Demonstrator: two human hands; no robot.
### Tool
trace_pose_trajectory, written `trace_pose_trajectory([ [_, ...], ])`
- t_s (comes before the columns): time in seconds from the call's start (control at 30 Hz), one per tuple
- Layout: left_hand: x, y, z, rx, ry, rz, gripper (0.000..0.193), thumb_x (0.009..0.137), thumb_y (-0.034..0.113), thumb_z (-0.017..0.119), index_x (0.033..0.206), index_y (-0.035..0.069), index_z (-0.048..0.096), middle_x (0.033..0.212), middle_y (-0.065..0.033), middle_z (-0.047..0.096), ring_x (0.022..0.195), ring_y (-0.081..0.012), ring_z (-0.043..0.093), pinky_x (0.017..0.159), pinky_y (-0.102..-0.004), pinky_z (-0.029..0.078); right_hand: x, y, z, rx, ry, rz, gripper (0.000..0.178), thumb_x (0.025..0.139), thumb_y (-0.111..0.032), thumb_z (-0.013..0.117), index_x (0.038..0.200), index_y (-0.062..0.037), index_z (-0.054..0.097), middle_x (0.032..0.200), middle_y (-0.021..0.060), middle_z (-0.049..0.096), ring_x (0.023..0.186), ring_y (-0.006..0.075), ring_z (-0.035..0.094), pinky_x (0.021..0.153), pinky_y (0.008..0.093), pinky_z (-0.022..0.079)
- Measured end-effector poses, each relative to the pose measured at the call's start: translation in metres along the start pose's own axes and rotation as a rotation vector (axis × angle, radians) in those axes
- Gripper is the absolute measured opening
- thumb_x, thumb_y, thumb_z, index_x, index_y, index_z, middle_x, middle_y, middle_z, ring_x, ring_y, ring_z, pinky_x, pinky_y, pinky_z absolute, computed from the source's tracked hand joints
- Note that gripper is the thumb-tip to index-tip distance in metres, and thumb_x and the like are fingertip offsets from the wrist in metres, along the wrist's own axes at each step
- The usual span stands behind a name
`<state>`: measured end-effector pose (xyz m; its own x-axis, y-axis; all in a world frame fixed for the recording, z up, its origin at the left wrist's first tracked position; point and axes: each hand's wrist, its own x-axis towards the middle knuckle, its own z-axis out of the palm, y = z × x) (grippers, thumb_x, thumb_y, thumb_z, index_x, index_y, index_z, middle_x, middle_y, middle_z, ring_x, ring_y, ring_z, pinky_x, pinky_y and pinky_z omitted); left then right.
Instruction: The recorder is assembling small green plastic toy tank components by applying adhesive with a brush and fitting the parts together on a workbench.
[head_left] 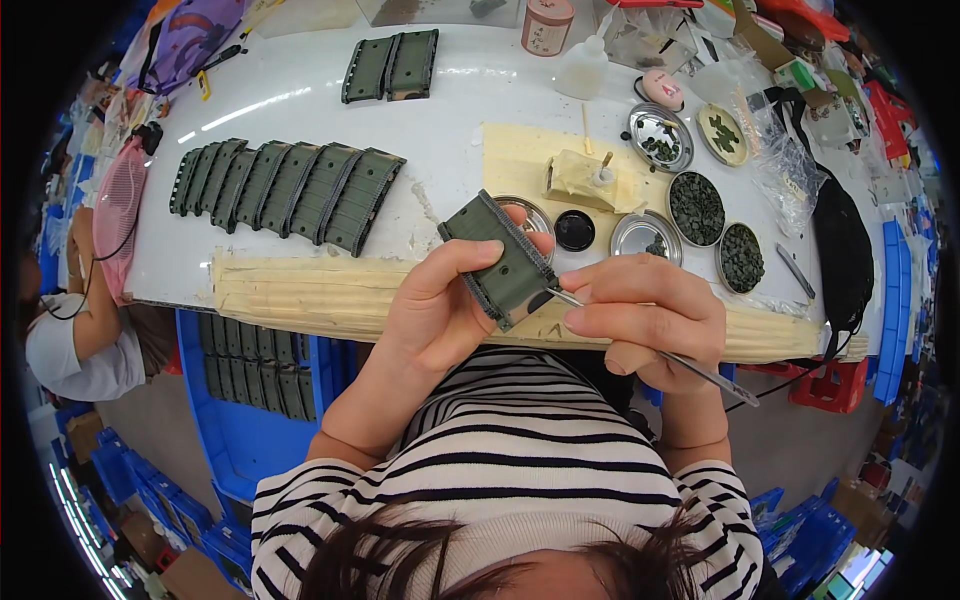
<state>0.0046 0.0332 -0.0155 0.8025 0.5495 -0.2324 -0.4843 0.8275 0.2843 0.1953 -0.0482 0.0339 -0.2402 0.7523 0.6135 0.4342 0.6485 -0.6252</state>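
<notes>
Both hands are closed in grips above the white table's point(300, 100) edge: left hand point(440, 305) clasps a dark green ridged plastic panel point(502, 262), right hand point(645, 315) pinches thin metal tweezers point(690, 365) touching it.

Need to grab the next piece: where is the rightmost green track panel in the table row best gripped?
Probably grip the rightmost green track panel across its two long edges, coming from its near-right side. It lies slanted, overlapping its neighbour on the left; its right edge and near end lie exposed on the white table.
</notes>
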Motion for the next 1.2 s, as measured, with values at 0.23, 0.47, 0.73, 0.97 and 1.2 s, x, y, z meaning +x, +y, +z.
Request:
trace_pose_trajectory([
  [0.23,0.001,0.002,-0.003,-0.027,-0.047,-0.014,0.035,0.087,0.009,0.054,0.121,0.002,0.049,0.114,-0.0182,0.059,0.107,-0.0245,0.059,0.093,-0.0389,0.050,-0.003,0.000,0.002,-0.005,0.020,0.032,0.025,0.088,-0.020,0.059,0.091,0.0021,0.070,0.087,0.0143,0.063,0.082,0.0296,0.068,0.068,0.0344,0.054],
  [0.47,0.005,0.008,0.004,-0.165,-0.130,0.052,0.055,0.094,0.016,0.045,0.142,-0.003,0.026,0.119,-0.0289,0.055,0.111,-0.0351,0.059,0.083,-0.0354,0.059,-0.013,-0.002,0.003,0.143,0.338,0.181,0.045,0.096,-0.041,0.049,0.092,-0.0007,0.069,0.091,0.0146,0.065,0.080,0.0243,0.066,0.069,0.0311,0.053],
  [0.73,0.012,0.012,0.002,-0.663,-0.240,-0.075,0.060,0.093,0.043,0.055,0.131,0.000,0.040,0.119,-0.0221,0.052,0.110,-0.0257,0.060,0.093,-0.0325,0.055,-0.016,-0.007,0.004,0.015,0.385,0.170,0.044,0.094,-0.041,0.053,0.092,-0.0014,0.070,0.090,0.0120,0.067,0.080,0.0218,0.064,0.069,0.0300,0.051],
  [0.97,0.018,0.009,0.015,-0.716,-0.143,-0.089,0.063,0.085,0.046,0.064,0.112,-0.008,0.048,0.112,-0.0177,0.053,0.097,-0.0208,0.065,0.087,-0.0282,0.058,-0.007,-0.012,0.012,0.004,0.311,0.122,0.040,0.083,-0.040,0.065,0.097,-0.0024,0.071,0.091,0.0111,0.067,0.081,0.0216,0.064,0.068,0.0279,0.051],
  [1.2,0.020,0.007,0.013,-0.680,-0.101,-0.073,0.063,0.085,0.046,0.064,0.112,-0.009,0.049,0.111,-0.0196,0.055,0.094,-0.0217,0.066,0.086,-0.0271,0.059,-0.005,-0.008,0.012,-0.034,0.266,0.073,0.039,0.080,-0.038,0.067,0.098,-0.0036,0.071,0.091,0.0098,0.066,0.080,0.0214,0.065,0.067,0.0280,0.051],
])
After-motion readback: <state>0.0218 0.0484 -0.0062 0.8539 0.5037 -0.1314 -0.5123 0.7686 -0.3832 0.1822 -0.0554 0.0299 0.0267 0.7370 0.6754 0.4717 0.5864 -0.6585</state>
